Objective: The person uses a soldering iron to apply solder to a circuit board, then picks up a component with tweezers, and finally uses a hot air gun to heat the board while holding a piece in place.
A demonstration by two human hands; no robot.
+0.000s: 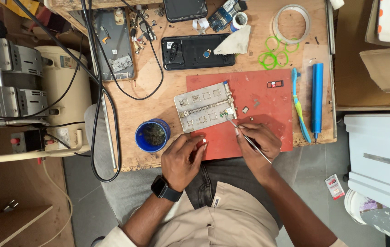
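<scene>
My right hand (256,142) grips thin metal tweezers (245,134), their tip touching a small green circuit part (226,113) clamped at the right edge of a grey metal holder plate (204,107). The plate lies on a red work mat (263,96). My left hand (183,158), with a black watch on its wrist, pinches a tiny white part (204,142) between thumb and fingers at the mat's near left corner.
A blue cup (152,135) sits left of the mat. Opened black phones (198,51), a toothbrush (298,105), a blue pen tool (317,100), green rubber bands (275,52) and a tape ring (292,23) lie on the wooden bench. Black cables (99,91) run along the left.
</scene>
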